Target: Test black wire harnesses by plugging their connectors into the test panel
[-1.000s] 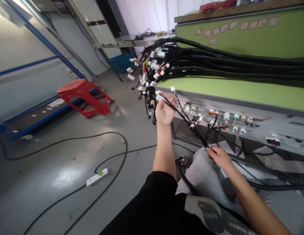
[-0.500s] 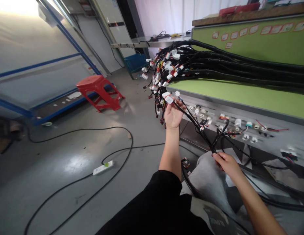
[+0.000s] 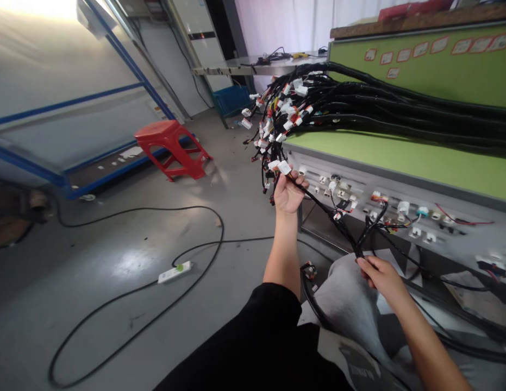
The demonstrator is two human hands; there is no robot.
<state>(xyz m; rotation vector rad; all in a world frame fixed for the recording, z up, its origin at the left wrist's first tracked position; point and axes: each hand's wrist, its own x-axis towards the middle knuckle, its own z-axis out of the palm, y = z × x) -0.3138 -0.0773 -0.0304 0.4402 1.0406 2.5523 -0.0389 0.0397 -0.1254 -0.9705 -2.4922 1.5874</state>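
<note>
My left hand (image 3: 289, 194) is closed round one end of a black wire harness (image 3: 344, 234), palm up, with a white connector (image 3: 284, 167) standing out past the fingers. Lower right, the fingers of my right hand (image 3: 379, 273) wrap the thicker trunk of the same harness, just below where its branches part. One branch runs to the strip of connector holders (image 3: 403, 208) along the bench front, where some plugs sit. Behind my left hand hangs a dense bundle of other harnesses (image 3: 358, 100), their white connectors dangling over the bench end.
A red plastic stool (image 3: 171, 147) stands on the floor to the left, beside a blue-framed rack (image 3: 110, 101). A white power strip (image 3: 175, 272) and its looping black cable lie on the floor. Behind is a metal table (image 3: 236, 68) with a blue crate (image 3: 232, 99) under it.
The view has shifted slightly, so the surroundings appear a little further right. A small white connector that stood above my left fingers has dropped lower beside them. Both hands keep their hold.
</note>
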